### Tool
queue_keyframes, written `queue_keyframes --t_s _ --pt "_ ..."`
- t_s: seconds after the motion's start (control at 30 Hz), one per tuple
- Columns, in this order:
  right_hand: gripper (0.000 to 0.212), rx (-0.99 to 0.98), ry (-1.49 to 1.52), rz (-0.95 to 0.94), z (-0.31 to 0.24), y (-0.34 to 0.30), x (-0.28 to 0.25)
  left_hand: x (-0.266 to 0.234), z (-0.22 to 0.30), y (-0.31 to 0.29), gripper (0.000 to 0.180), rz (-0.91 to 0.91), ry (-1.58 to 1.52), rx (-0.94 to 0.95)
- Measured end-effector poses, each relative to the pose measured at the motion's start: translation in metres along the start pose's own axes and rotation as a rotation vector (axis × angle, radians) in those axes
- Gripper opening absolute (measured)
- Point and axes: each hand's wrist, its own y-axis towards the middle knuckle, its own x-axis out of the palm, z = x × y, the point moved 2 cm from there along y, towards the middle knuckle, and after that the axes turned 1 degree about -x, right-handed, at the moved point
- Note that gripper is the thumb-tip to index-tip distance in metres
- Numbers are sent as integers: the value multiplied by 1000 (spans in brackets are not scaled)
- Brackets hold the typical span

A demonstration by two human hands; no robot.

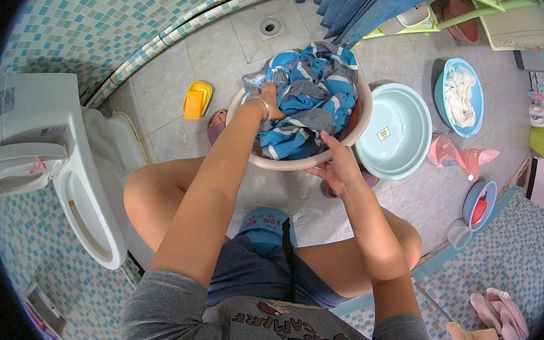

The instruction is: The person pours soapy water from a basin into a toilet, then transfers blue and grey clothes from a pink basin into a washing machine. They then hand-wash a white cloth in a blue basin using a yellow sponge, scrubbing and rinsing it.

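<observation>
A pale pink round basin (pixel 364 113) stands on the floor in front of my knees. A heap of blue, grey and white striped cloth (pixel 316 93) fills it above the rim. My left hand (pixel 270 101), with a bracelet at its wrist, lies on the left side of the cloth, thumb apart from the fingers; some fingertips are hidden in the folds. My right hand (pixel 335 165) grips the near right rim of the basin, thumb over the edge by the cloth and fingers below. What lies under the cloth is hidden.
A light blue basin (pixel 409 136) stands right of the pink one. Farther right are a blue tub (pixel 446 113) with white cloth and a pink plastic bag (pixel 449 152). A yellow brush (pixel 195 102) lies left, beyond the white toilet (pixel 95 220). A floor drain (pixel 270 27) is at the back.
</observation>
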Motion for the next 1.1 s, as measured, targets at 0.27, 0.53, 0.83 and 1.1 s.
queue_keyframes --t_s 0.27,0.53,0.83,1.1 --pt "46 4 -5 30 0 -1 2 -2 2 -4 113 0 1 -5" --pt "64 -18 37 -34 3 5 -1 -2 2 -4 113 19 13 1" --pt "66 -23 32 -16 4 5 -1 3 -3 3 113 34 3 -17" --pt "67 -31 19 -12 5 4 -1 2 -1 1 114 30 -1 -6"
